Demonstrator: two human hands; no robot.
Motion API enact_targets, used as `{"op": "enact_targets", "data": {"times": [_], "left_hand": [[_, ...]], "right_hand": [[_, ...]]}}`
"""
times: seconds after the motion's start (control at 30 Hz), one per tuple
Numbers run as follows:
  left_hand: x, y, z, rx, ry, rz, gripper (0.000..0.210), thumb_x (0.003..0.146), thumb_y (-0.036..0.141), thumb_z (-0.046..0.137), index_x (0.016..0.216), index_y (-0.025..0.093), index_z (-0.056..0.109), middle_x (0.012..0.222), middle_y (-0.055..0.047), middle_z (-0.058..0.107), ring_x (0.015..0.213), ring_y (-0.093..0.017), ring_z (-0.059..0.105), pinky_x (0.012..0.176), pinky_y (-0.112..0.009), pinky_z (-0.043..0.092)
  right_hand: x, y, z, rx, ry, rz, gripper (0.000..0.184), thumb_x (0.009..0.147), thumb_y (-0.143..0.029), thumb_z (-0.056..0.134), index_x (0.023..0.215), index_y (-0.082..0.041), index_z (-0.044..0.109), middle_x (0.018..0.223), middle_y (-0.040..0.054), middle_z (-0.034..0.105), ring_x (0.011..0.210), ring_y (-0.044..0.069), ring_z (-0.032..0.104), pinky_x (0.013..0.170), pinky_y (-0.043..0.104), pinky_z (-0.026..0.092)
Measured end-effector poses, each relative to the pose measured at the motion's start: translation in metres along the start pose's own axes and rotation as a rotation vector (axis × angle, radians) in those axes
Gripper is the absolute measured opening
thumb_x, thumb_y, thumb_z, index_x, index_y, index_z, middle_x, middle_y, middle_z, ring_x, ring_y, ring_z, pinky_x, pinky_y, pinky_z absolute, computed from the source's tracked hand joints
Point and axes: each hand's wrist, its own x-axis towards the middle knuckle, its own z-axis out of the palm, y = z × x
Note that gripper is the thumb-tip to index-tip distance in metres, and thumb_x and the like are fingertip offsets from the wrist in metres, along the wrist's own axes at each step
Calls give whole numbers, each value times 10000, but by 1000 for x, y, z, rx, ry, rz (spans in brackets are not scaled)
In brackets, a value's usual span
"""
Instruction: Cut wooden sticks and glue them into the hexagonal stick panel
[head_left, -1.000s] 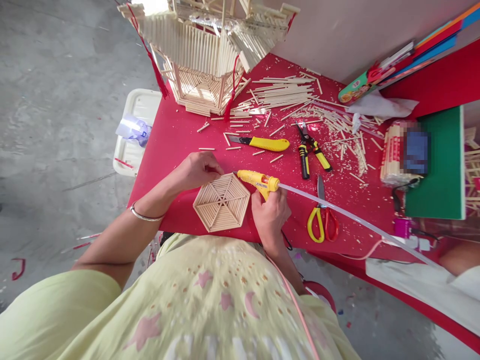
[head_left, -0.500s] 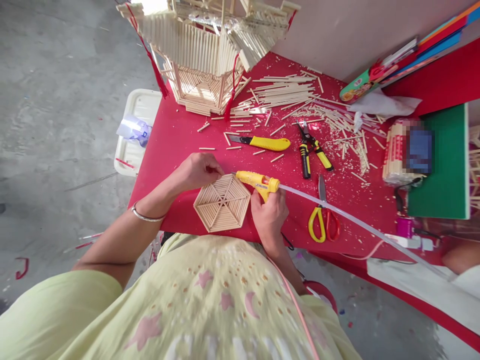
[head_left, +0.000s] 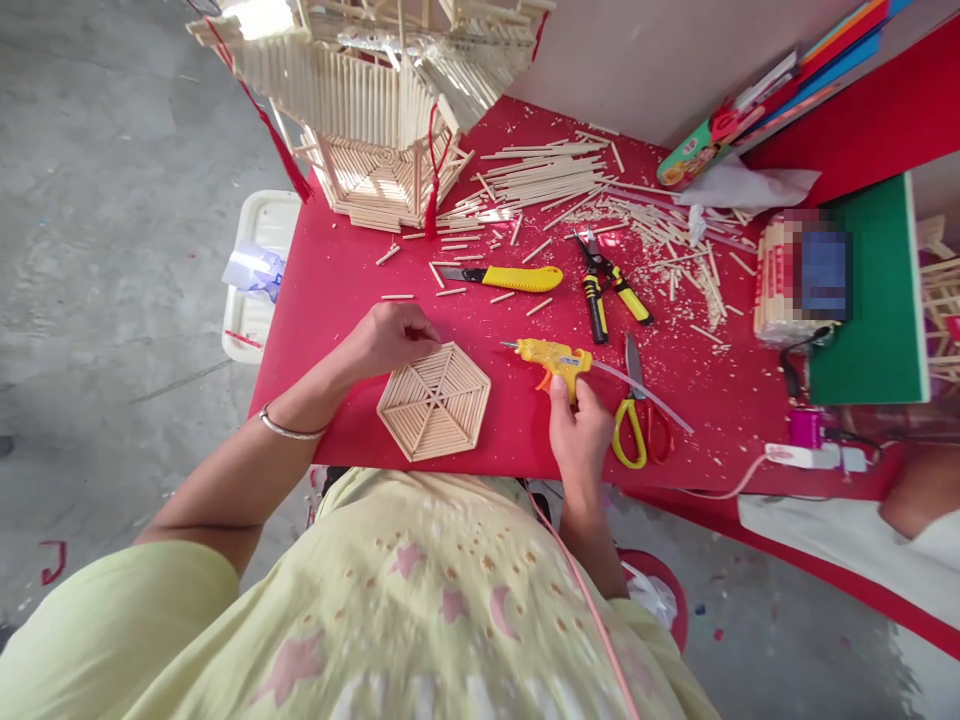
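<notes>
A hexagonal panel of wooden sticks (head_left: 434, 402) lies flat near the front edge of the red table. My left hand (head_left: 390, 338) is closed in a pinch at the panel's upper left edge; what the fingertips hold, if anything, is hidden. In my right hand (head_left: 581, 425) is a yellow hot glue gun (head_left: 556, 357), gripped by its handle. Its nozzle points left, apart from the panel, and a clear glue stick (head_left: 645, 390) sticks out of its back. Behind the panel lies a yellow utility knife (head_left: 523, 279).
A wooden stick pavilion (head_left: 367, 110) with red tassels stands at the back left. Loose sticks (head_left: 551, 172) and scraps litter the table's back. Pliers (head_left: 600, 290) and scissors (head_left: 634, 410) lie right. A power strip (head_left: 806, 456) sits at the right, near another person's arm (head_left: 919, 490).
My right hand has drawn the glue gun to the right, away from the panel's upper edge. My left hand stays pinched at the panel. The camera view has shifted slightly.
</notes>
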Motion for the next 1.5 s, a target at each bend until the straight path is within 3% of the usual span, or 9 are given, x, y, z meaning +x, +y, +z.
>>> {"op": "enact_targets", "data": {"times": [0.1, 0.17, 0.3, 0.37, 0.53, 0.77, 0.97, 1.13, 1.5], "left_hand": [[3, -1, 1, -1, -11, -23, 208, 724, 323, 698, 739, 148, 809, 727, -39, 734, 611, -123, 603, 546, -219, 439], [5, 0, -1, 31, -30, -28, 209, 715, 304, 675, 737, 148, 812, 732, -39, 741, 628, -133, 621, 563, -225, 453], [9, 10, -7, 201, -81, -11, 216, 719, 279, 657, 790, 176, 833, 801, -35, 779, 742, -168, 677, 662, -251, 494], [12, 17, -9, 302, -127, -10, 223, 738, 287, 654, 821, 191, 837, 848, -32, 796, 790, -181, 694, 706, -263, 504], [24, 32, -12, 445, -245, -45, 216, 773, 329, 658, 830, 206, 827, 843, -19, 802, 787, -172, 693, 680, -248, 480], [35, 52, -12, 617, -367, -41, 229, 765, 270, 625, 844, 211, 832, 801, -8, 798, 699, -155, 664, 613, -244, 425], [33, 67, -7, 783, -365, -14, 284, 797, 227, 580, 893, 237, 848, 888, -6, 829, 801, -194, 713, 673, -276, 434], [33, 72, -6, 807, -376, -4, 274, 792, 200, 568, 851, 230, 834, 884, -6, 830, 742, -177, 694, 644, -273, 422], [26, 72, -3, 844, -354, 41, 307, 814, 211, 527, 867, 197, 829, 912, -37, 833, 806, -205, 736, 677, -287, 461]], "right_hand": [[2, -16, 0, -93, 135, -112, 395, 1082, -464, 495, 1106, -172, 761, 1018, 146, 744, 958, 250, 643, 831, 358, 453], [-2, -29, 2, -31, 216, -205, 304, 1073, -390, 541, 1101, -186, 764, 1004, 132, 729, 976, 242, 649, 866, 364, 472], [-15, -55, 21, 172, 110, -499, 233, 1054, -308, 596, 1202, -227, 757, 1053, 95, 719, 1000, 208, 663, 914, 345, 525], [-17, -65, 35, 179, 59, -552, 283, 1048, -296, 608, 1293, -232, 732, 1120, 97, 712, 1048, 219, 647, 942, 361, 529], [-13, -71, 57, 173, -7, -502, 263, 1043, -246, 592, 1250, -210, 750, 1064, 85, 696, 1011, 224, 614, 897, 358, 518], [-11, -66, 66, 212, -10, -475, 243, 1014, -172, 577, 1154, -215, 771, 1007, 81, 675, 987, 222, 604, 884, 356, 499], [-9, -69, 63, 185, 26, -489, 223, 1000, -159, 591, 1115, -209, 775, 978, 73, 676, 943, 214, 599, 856, 338, 488], [-9, -69, 63, 177, 20, -489, 235, 991, -150, 593, 1125, -214, 775, 985, 74, 670, 948, 217, 593, 856, 336, 482], [-11, -68, 65, 161, -5, -465, 248, 993, -167, 594, 1159, -225, 768, 994, 73, 653, 966, 220, 579, 871, 345, 479]]}}
